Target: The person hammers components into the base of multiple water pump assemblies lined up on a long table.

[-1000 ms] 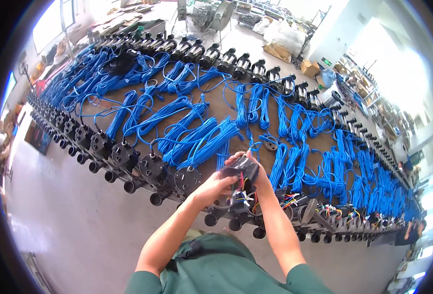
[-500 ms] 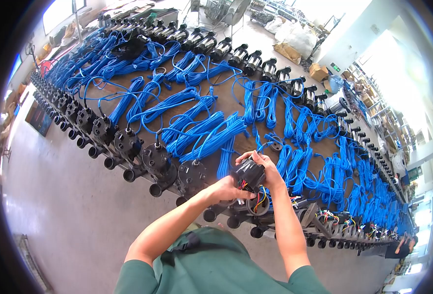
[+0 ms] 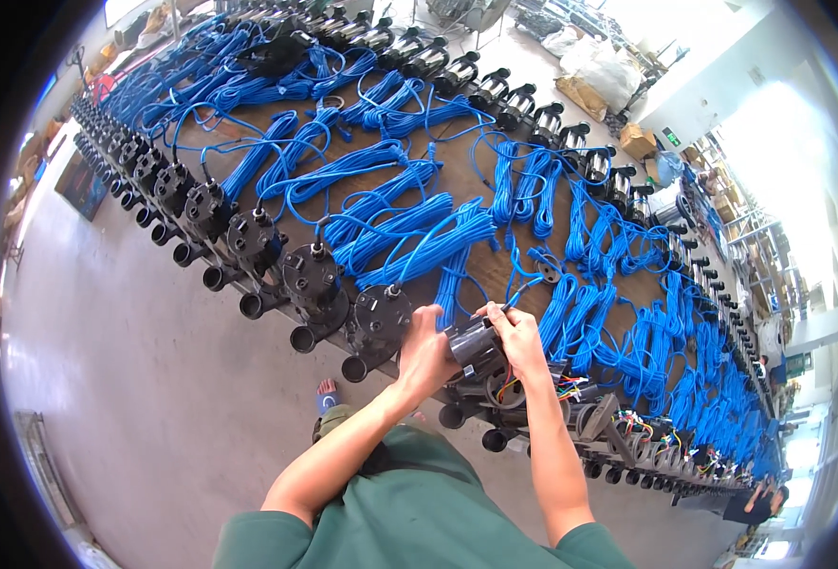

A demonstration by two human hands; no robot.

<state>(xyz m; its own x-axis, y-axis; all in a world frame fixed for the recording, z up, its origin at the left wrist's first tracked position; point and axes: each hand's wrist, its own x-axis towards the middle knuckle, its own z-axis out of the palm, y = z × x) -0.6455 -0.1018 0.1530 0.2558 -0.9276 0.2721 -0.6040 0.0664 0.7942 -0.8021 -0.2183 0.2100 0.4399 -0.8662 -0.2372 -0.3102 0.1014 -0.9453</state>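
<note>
A black cylindrical housing [image 3: 477,347] with a small pale label is between my two hands, over the table's near edge. My left hand [image 3: 425,357] is closed around its left end, and that end is hidden by the fingers. My right hand [image 3: 517,338] grips the other end, thumb on top, where a blue cable [image 3: 525,287] leads off toward the table. Just below the housing stands an open pump body [image 3: 504,389] with coloured wires showing in it. A closed black pump [image 3: 382,322] is left of my left hand.
Coiled blue cables [image 3: 419,237] cover much of the brown tabletop [image 3: 343,123]. Black pumps [image 3: 314,280] line the near edge, their outlets sticking out. More pumps [image 3: 490,90] stand along the far edge. Open pump bodies with wires [image 3: 646,431] continue rightward. Another person [image 3: 758,503] is at far right.
The housing has been turned, so its wires no longer show and its side faces up. My left hand has moved up to its left end. The view has shifted slightly.
</note>
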